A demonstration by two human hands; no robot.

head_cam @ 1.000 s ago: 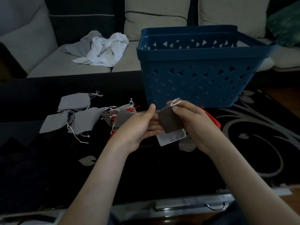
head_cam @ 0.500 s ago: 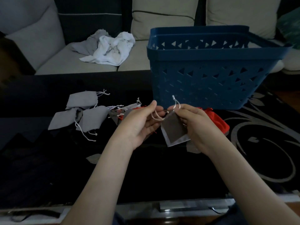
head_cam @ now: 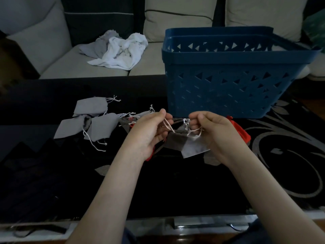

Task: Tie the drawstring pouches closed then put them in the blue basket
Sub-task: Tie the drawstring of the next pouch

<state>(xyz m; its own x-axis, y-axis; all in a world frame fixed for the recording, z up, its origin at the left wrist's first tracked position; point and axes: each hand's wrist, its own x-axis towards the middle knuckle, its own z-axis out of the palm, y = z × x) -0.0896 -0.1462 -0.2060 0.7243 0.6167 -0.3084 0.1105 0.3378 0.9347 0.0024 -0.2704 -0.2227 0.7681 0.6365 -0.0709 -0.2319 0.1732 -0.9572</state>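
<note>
I count one basket (head_cam: 228, 95), two hands (head_cam: 151, 131) (head_cam: 216, 132), three pale pouches (head_cam: 89, 107) (head_cam: 68, 127) (head_cam: 102, 128) left, one dark pouch (head_cam: 175, 141) held; remaining pile (head_cam: 126, 121) overlaps, uncountable.

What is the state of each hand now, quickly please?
Left hand: closed, pinching a drawstring of the dark grey pouch.
Right hand: closed, pinching the pouch's other drawstring.

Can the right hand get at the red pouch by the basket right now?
Likely yes, once freed: the red pouch lies just beyond the right hand, which now pinches the drawstring of the dark pouch.
</note>
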